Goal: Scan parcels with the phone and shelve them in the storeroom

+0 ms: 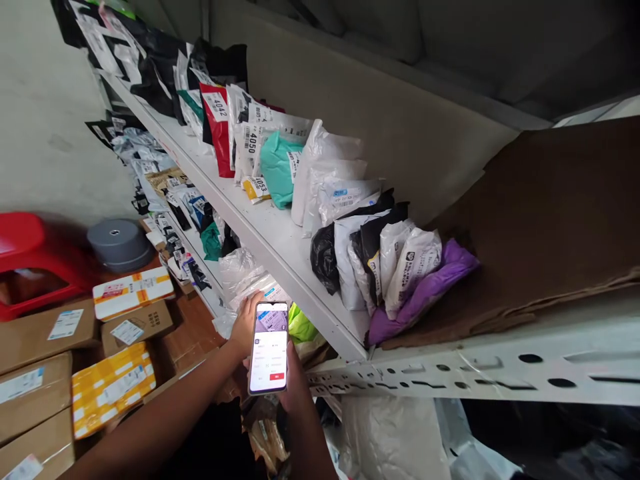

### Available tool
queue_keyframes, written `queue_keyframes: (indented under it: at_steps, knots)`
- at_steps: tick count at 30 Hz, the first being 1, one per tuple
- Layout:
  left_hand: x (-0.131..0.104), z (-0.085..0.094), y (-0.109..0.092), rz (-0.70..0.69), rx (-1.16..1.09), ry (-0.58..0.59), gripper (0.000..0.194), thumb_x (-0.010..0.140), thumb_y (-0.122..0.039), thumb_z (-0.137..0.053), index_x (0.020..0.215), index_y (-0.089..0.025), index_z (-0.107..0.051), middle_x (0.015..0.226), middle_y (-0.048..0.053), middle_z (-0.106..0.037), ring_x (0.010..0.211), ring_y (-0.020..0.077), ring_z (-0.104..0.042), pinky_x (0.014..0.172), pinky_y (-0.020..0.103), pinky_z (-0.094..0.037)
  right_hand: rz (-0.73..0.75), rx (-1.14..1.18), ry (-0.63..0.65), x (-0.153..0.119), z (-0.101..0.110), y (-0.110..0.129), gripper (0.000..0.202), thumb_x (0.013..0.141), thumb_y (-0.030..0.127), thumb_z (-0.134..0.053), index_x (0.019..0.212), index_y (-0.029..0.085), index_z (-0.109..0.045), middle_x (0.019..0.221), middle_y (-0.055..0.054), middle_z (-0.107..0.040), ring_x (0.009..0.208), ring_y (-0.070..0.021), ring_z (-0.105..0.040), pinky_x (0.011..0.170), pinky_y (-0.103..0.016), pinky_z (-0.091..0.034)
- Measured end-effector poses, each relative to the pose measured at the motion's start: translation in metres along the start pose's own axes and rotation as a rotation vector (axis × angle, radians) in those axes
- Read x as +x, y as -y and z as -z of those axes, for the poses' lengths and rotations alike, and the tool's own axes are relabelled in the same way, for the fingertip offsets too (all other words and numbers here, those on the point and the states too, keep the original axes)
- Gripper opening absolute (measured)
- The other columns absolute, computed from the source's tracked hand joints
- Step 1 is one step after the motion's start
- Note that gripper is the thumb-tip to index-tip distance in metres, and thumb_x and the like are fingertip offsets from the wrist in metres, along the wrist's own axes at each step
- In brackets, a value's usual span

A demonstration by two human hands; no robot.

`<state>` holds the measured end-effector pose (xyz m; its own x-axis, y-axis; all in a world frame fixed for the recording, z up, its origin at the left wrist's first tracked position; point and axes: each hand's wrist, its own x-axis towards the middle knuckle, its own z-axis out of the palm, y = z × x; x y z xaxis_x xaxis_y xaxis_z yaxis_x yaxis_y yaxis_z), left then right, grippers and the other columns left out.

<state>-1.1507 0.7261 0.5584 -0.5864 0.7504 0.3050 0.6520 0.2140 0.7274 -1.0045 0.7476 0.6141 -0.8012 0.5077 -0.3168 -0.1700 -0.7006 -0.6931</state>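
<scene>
Smartphone (268,357), screen lit, is gripped by the right hand (293,380) before the lower shelf (212,293). White labelled mailer (275,292) there is touched by the left hand (243,327); grip cannot be told. Red mailer 4042 (223,143) is shelved above.

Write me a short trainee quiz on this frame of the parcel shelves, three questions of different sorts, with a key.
1. True or false: the person's right hand holds the phone.

2. What colour is the end parcel on the upper shelf, the one nearest the brown cardboard?
A. Green
B. Purple
C. Yellow

3. Which number stands on the label of the red parcel?

Key: 1. True. 2. B, purple. 3. 4042.
</scene>
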Motion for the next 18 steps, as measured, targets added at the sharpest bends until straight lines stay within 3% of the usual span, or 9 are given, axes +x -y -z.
queue_keyframes:
  at_steps: [5, 14, 18]
  knots:
    - [0.001, 0.002, -0.002, 0.002, 0.009, 0.013, 0.072, 0.075, -0.043, -0.054, 0.135, -0.006, -0.042, 0.143, 0.025, -0.045, 0.139, 0.0352, -0.035, 0.119, 0.055, -0.02, -0.028, 0.01, 0.012, 0.001, 0.003, -0.001, 0.08, 0.06, 0.077, -0.07, 0.112, 0.017, -0.061, 0.114, -0.013, -0.073, 0.083, -0.0292, -0.074, 0.075, -0.043, -0.058]
    - [0.001, 0.011, -0.013, 0.017, -0.004, 0.037, 0.07, 0.073, -0.043, -0.052, 0.132, -0.006, -0.045, 0.142, 0.024, -0.047, 0.139, 0.0346, -0.035, 0.12, 0.049, -0.021, -0.052, 0.009, 0.035, 0.001, 0.003, 0.0, 0.084, 0.059, 0.082, -0.066, 0.111, 0.015, -0.062, 0.106, -0.013, -0.076, 0.076, -0.0276, -0.075, 0.077, -0.043, -0.056]
    - [0.001, 0.013, -0.016, 0.046, -0.011, 0.045, 0.074, 0.072, -0.043, -0.052, 0.135, -0.007, -0.042, 0.144, 0.023, -0.045, 0.141, 0.0328, -0.033, 0.12, 0.045, -0.022, -0.021, -0.002, 0.035, 0.0, 0.004, 0.0, 0.081, 0.058, 0.081, -0.067, 0.109, 0.017, -0.062, 0.11, -0.011, -0.074, 0.091, -0.0264, -0.073, 0.08, -0.039, -0.056]
